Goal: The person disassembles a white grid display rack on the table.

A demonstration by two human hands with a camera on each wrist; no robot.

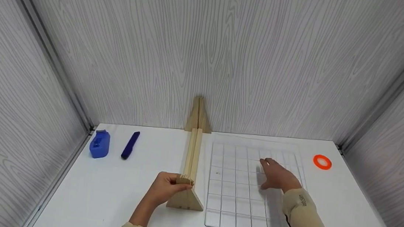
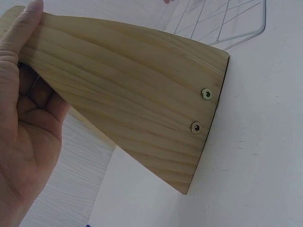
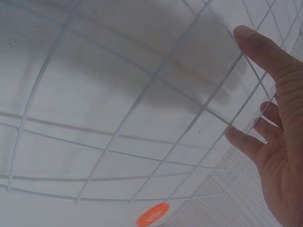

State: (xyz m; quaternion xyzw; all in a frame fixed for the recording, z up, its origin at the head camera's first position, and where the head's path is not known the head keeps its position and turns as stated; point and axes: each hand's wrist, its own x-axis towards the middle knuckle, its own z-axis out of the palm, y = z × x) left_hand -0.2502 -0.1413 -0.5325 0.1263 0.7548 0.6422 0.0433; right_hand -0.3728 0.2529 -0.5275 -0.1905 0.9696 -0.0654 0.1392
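My left hand (image 1: 167, 188) grips the narrow top of the near end panel of a wooden stand (image 1: 185, 200), thumb on one face and fingers behind. Two long rails join that panel to a matching far one, which stands at the back wall. In the left wrist view, two bolt heads show low on the tapered panel (image 2: 128, 94). Right of the stand lies a white wire grid panel (image 1: 209, 181). Over it is my right hand (image 1: 278, 177), fingers and thumb spread, with a thumb and fingertips close at the wires in the right wrist view.
On the left side of the white table lie a blue tape dispenser (image 1: 99, 144) and a dark blue utility knife (image 1: 130, 145). An orange ring (image 1: 322, 162) lies beyond the grid on the right. Wood-grain walls (image 1: 207, 54) enclose the back and both sides.
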